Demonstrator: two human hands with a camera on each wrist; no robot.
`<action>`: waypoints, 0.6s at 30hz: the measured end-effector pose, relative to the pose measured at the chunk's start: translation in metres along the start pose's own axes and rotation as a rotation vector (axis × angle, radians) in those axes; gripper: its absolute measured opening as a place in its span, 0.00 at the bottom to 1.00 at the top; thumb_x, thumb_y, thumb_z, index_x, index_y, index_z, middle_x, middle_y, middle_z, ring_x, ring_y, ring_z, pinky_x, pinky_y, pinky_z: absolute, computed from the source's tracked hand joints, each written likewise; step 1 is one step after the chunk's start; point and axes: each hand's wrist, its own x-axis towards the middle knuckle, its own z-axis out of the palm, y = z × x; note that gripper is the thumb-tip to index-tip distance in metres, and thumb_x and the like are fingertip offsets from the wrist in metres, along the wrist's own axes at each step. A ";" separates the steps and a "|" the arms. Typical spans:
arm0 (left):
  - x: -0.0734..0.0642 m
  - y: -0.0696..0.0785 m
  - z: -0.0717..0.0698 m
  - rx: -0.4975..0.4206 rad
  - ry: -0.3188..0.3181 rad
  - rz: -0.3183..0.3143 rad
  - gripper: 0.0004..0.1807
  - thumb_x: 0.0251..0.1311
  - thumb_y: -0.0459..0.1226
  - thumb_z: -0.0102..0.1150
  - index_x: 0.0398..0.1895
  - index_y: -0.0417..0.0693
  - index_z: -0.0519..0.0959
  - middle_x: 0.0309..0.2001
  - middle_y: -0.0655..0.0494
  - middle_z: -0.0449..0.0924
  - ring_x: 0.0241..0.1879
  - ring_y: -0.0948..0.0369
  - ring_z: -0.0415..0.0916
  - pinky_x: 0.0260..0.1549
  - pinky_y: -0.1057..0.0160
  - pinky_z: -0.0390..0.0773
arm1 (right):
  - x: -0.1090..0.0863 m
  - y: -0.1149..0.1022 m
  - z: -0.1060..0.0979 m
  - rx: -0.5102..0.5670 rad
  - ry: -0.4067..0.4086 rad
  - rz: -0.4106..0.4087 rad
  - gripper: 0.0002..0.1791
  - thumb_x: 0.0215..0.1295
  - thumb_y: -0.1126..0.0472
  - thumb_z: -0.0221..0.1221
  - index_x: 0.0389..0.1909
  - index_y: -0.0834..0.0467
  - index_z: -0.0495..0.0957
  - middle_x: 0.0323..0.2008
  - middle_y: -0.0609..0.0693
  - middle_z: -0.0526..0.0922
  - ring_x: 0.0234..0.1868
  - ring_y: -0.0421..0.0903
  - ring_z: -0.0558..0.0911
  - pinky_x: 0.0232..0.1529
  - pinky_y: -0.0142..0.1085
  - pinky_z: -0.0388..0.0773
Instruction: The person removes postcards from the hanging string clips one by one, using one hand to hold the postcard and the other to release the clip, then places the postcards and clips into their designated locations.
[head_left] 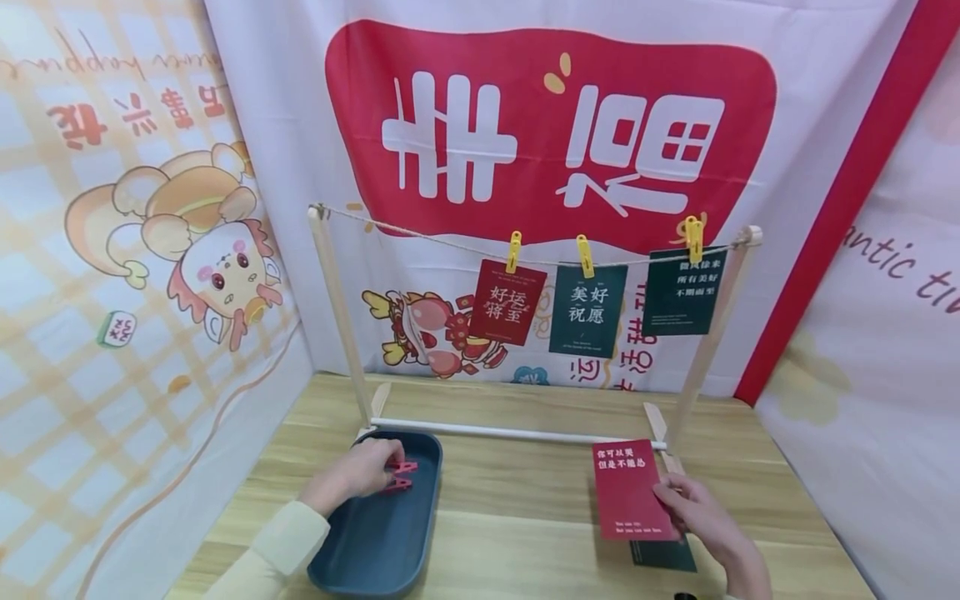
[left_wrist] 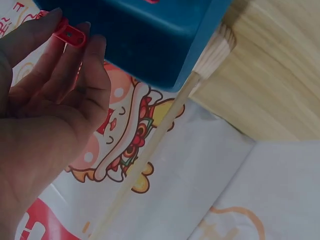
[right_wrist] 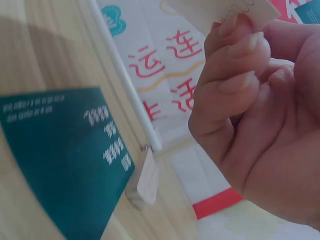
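My left hand (head_left: 358, 472) reaches over the dark blue tray (head_left: 375, 550). In the left wrist view, its thumb and fingertips pinch a small red clothespin (left_wrist: 71, 36). Another red clothespin (head_left: 402, 483) shows beside the fingers in the head view. On the right, my right hand (head_left: 703, 518) grips a red card (head_left: 630, 493) with white writing by its right edge, thumb on the printed face. The card's pale back (right_wrist: 240, 12) appears at the top of the right wrist view. Below it, a dark green card (right_wrist: 65, 155) lies on the table, partly covered by the red card in the head view.
A wooden frame (head_left: 345, 325) with a string (head_left: 435, 239) stands behind the hands. A red card (head_left: 510, 304) and two green cards, one central (head_left: 587, 312) and one right (head_left: 681, 296), hang from yellow clothespins (head_left: 584, 256). A white rod (head_left: 510, 432) crosses the base.
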 end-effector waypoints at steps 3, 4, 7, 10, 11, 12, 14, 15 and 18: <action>-0.003 -0.002 0.006 0.009 -0.002 0.031 0.09 0.53 0.29 0.67 0.32 0.50 0.77 0.28 0.57 0.75 0.29 0.61 0.69 0.31 0.60 0.71 | -0.002 0.008 -0.003 -0.020 0.020 0.025 0.20 0.78 0.51 0.46 0.46 0.68 0.71 0.27 0.47 0.82 0.22 0.38 0.76 0.23 0.30 0.73; -0.004 -0.003 0.008 0.012 -0.007 0.038 0.09 0.53 0.29 0.67 0.31 0.50 0.77 0.28 0.57 0.75 0.29 0.61 0.68 0.30 0.60 0.71 | -0.003 0.011 -0.003 -0.031 0.026 0.036 0.20 0.78 0.51 0.46 0.46 0.67 0.71 0.26 0.47 0.81 0.21 0.38 0.76 0.23 0.30 0.73; -0.008 -0.004 0.015 0.020 -0.046 0.020 0.10 0.52 0.31 0.70 0.31 0.50 0.77 0.27 0.57 0.74 0.28 0.61 0.68 0.29 0.60 0.70 | -0.007 0.019 -0.005 -0.081 0.052 0.050 0.18 0.77 0.54 0.45 0.43 0.68 0.70 0.24 0.47 0.79 0.19 0.39 0.73 0.20 0.31 0.71; -0.010 -0.006 0.022 0.017 -0.099 -0.031 0.10 0.51 0.32 0.71 0.32 0.50 0.78 0.27 0.58 0.73 0.28 0.61 0.68 0.29 0.60 0.71 | -0.009 0.025 -0.009 -0.125 0.065 0.053 0.17 0.77 0.55 0.45 0.40 0.68 0.69 0.22 0.48 0.78 0.17 0.38 0.71 0.18 0.31 0.70; -0.011 -0.007 0.024 0.013 -0.116 -0.048 0.10 0.52 0.32 0.71 0.32 0.50 0.77 0.27 0.58 0.73 0.28 0.61 0.69 0.29 0.60 0.71 | -0.009 0.027 -0.010 -0.137 0.069 0.056 0.17 0.77 0.56 0.45 0.40 0.68 0.69 0.22 0.49 0.78 0.16 0.39 0.71 0.18 0.31 0.70; -0.011 -0.008 0.026 0.011 -0.128 -0.061 0.10 0.52 0.32 0.71 0.32 0.50 0.77 0.27 0.58 0.73 0.28 0.61 0.69 0.29 0.60 0.71 | -0.009 0.028 -0.012 -0.146 0.068 0.056 0.16 0.77 0.56 0.45 0.40 0.68 0.69 0.22 0.49 0.78 0.16 0.39 0.71 0.18 0.30 0.69; -0.011 -0.011 0.028 0.012 -0.142 -0.067 0.10 0.52 0.32 0.71 0.32 0.50 0.77 0.26 0.58 0.72 0.28 0.61 0.69 0.28 0.60 0.70 | -0.008 0.032 -0.016 -0.153 0.068 0.059 0.17 0.77 0.56 0.45 0.40 0.68 0.69 0.22 0.48 0.79 0.15 0.38 0.70 0.17 0.30 0.69; -0.011 -0.012 0.029 0.013 -0.146 -0.065 0.11 0.51 0.32 0.71 0.31 0.50 0.77 0.26 0.58 0.72 0.28 0.61 0.69 0.28 0.60 0.70 | -0.007 0.033 -0.017 -0.159 0.072 0.063 0.17 0.77 0.56 0.45 0.40 0.68 0.69 0.23 0.48 0.79 0.16 0.38 0.70 0.18 0.29 0.68; -0.011 -0.014 0.031 0.008 -0.161 -0.072 0.11 0.50 0.33 0.72 0.29 0.51 0.76 0.26 0.58 0.71 0.28 0.60 0.69 0.28 0.60 0.69 | -0.007 0.037 -0.020 -0.177 0.087 0.072 0.16 0.77 0.57 0.45 0.39 0.67 0.70 0.22 0.48 0.79 0.15 0.38 0.69 0.17 0.29 0.68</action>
